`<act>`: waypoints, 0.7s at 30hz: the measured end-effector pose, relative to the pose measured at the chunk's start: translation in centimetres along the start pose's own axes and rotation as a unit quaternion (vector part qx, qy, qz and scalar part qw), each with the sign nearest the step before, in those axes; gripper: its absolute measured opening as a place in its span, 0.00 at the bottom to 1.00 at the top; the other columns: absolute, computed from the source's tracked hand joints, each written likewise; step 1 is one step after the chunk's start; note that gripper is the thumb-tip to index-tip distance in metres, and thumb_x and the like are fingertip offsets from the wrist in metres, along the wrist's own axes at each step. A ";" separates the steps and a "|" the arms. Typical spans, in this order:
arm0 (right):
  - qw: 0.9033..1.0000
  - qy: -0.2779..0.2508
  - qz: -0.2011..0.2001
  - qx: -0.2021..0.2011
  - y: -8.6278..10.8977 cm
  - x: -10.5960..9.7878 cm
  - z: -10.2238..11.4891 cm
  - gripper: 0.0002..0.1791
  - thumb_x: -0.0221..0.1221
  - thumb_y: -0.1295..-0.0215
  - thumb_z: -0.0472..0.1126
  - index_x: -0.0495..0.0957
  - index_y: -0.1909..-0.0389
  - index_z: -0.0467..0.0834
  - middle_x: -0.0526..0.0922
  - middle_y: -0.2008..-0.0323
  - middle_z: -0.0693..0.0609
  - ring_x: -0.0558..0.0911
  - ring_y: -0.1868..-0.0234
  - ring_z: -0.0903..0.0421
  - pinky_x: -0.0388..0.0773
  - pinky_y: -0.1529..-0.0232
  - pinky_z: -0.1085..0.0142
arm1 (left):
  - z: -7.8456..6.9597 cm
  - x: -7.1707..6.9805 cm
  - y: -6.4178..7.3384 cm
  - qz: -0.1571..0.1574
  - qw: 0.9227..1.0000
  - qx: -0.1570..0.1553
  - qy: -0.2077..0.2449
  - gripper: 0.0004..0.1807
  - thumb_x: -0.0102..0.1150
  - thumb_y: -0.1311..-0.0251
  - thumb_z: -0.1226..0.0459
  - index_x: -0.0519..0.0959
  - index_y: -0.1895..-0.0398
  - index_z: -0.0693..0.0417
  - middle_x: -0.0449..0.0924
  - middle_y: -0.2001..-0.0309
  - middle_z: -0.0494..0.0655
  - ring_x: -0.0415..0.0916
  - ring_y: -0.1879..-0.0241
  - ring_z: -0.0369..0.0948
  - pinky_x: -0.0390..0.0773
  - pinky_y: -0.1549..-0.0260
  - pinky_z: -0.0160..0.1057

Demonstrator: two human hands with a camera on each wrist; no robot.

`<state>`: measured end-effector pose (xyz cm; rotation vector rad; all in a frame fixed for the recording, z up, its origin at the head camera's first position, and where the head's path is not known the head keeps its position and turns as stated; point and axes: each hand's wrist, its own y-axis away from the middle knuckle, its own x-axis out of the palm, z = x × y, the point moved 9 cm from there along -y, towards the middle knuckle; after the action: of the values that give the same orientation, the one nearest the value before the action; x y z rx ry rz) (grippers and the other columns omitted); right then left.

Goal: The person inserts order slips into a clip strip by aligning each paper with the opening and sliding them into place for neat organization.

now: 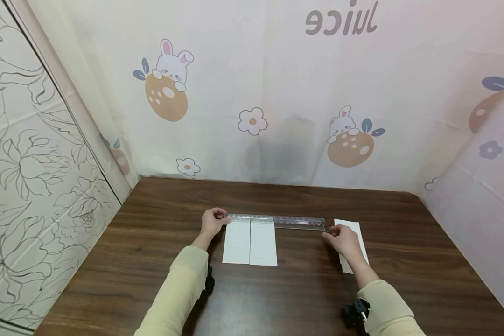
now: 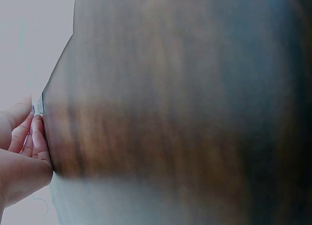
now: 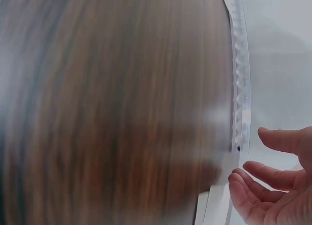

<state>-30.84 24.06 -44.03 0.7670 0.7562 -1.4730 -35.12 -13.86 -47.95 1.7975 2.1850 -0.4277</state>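
Note:
A clear plastic ruler lies crosswise over the top edges of two white paper sheets placed side by side. My left hand pinches the ruler's left end between thumb and fingers; in the left wrist view that hand is at the left edge. Just off the ruler's right end is my right hand, its thumb and fingers spread apart. The right wrist view shows this hand holding nothing, close to the end of the ruler. Partly covered by the right hand, more white paper lies on the table.
The brown wood-grain table ends at a printed curtain behind it. To the left stands a white panel with line-drawn flowers. A dark device sits at the right wrist, another at the left.

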 end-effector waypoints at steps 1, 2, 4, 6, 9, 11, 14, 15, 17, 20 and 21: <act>1.000 0.004 0.003 0.002 0.0 -0.1 -0.2 0.21 0.57 0.44 0.41 0.72 0.59 0.25 0.77 0.68 0.36 0.75 0.65 0.42 0.70 0.64 0.53 | 0.0 0.0 0.0 0.000 1.000 0.000 -0.001 0.08 0.64 0.53 0.69 0.78 0.70 0.63 0.74 0.73 0.50 0.69 0.70 0.42 0.70 0.71 0.38; 1.000 0.007 0.005 0.004 0.0 -0.3 -0.4 0.22 0.57 0.44 0.42 0.72 0.59 0.25 0.76 0.68 0.36 0.75 0.66 0.43 0.70 0.65 0.53 | 0.0 0.0 0.0 0.000 1.000 -0.001 -0.001 0.08 0.64 0.53 0.69 0.78 0.70 0.63 0.74 0.73 0.50 0.69 0.70 0.42 0.70 0.71 0.38; 1.000 0.016 0.009 0.009 0.0 -0.5 -0.8 0.22 0.57 0.44 0.42 0.71 0.59 0.25 0.76 0.68 0.36 0.75 0.65 0.42 0.70 0.65 0.54 | 0.0 0.0 0.0 0.001 1.000 -0.003 -0.002 0.08 0.64 0.53 0.69 0.78 0.70 0.63 0.74 0.73 0.50 0.69 0.70 0.42 0.70 0.71 0.38; 1.000 0.025 0.010 0.013 0.0 -0.7 -1.3 0.23 0.57 0.44 0.43 0.71 0.59 0.24 0.76 0.68 0.35 0.75 0.65 0.42 0.69 0.65 0.53 | 0.0 0.0 0.0 0.001 1.000 -0.004 -0.003 0.08 0.64 0.53 0.69 0.78 0.70 0.63 0.74 0.73 0.50 0.69 0.70 0.42 0.70 0.71 0.38; 0.999 0.039 0.008 0.019 0.1 -1.1 -2.0 0.23 0.57 0.45 0.43 0.71 0.59 0.24 0.76 0.68 0.34 0.74 0.64 0.40 0.69 0.64 0.53 | 0.0 0.0 0.0 0.000 1.000 -0.005 -0.005 0.08 0.65 0.53 0.69 0.78 0.70 0.63 0.74 0.73 0.50 0.69 0.70 0.42 0.70 0.70 0.38; 0.999 0.050 0.006 0.019 0.1 -1.4 -2.3 0.23 0.57 0.45 0.42 0.70 0.60 0.24 0.76 0.68 0.33 0.74 0.63 0.39 0.69 0.63 0.52 | 0.0 0.0 0.0 -0.001 1.000 -0.004 -0.007 0.08 0.65 0.53 0.69 0.78 0.70 0.63 0.74 0.73 0.50 0.69 0.70 0.42 0.70 0.70 0.38; 0.998 0.063 0.006 0.021 0.1 -1.8 -2.7 0.24 0.57 0.46 0.42 0.70 0.60 0.23 0.75 0.66 0.31 0.74 0.62 0.37 0.69 0.61 0.51 | -0.2 0.0 0.0 -0.002 1.000 -0.001 -0.009 0.08 0.64 0.53 0.69 0.78 0.70 0.63 0.74 0.73 0.50 0.69 0.70 0.42 0.70 0.70 0.39; 0.997 0.066 0.009 0.025 0.1 -1.9 -2.9 0.24 0.57 0.45 0.43 0.70 0.60 0.23 0.75 0.66 0.30 0.74 0.62 0.36 0.69 0.61 0.51 | -0.2 0.0 0.1 -0.003 1.000 0.001 -0.010 0.08 0.64 0.53 0.69 0.78 0.70 0.64 0.74 0.73 0.50 0.69 0.70 0.42 0.70 0.69 0.39; 0.997 0.068 0.014 0.039 0.2 -2.0 -3.3 0.25 0.58 0.45 0.43 0.69 0.59 0.22 0.74 0.64 0.29 0.73 0.60 0.36 0.69 0.61 0.50 | -0.3 0.0 0.1 -0.003 1.000 0.002 -0.010 0.08 0.64 0.53 0.69 0.78 0.70 0.64 0.74 0.73 0.50 0.69 0.70 0.42 0.70 0.69 0.39; 0.995 0.072 0.024 0.063 0.3 -2.2 -4.1 0.27 0.58 0.46 0.44 0.68 0.57 0.22 0.73 0.61 0.27 0.72 0.59 0.34 0.69 0.61 0.50 | -0.3 0.0 0.1 -0.003 1.000 0.000 -0.010 0.08 0.64 0.53 0.69 0.78 0.70 0.63 0.74 0.73 0.50 0.69 0.70 0.42 0.70 0.69 0.39; 0.995 0.073 0.026 0.070 0.4 -2.3 -4.4 0.28 0.59 0.47 0.44 0.67 0.57 0.21 0.72 0.60 0.27 0.71 0.58 0.34 0.68 0.61 0.50 | -0.3 0.0 0.1 -0.002 1.000 -0.001 -0.010 0.08 0.64 0.53 0.69 0.78 0.70 0.63 0.74 0.73 0.50 0.69 0.69 0.42 0.70 0.69 0.39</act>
<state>-30.30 28.94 -44.62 1.0021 0.7431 -1.4448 -34.99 -13.73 -47.72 1.7798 2.1760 -0.4433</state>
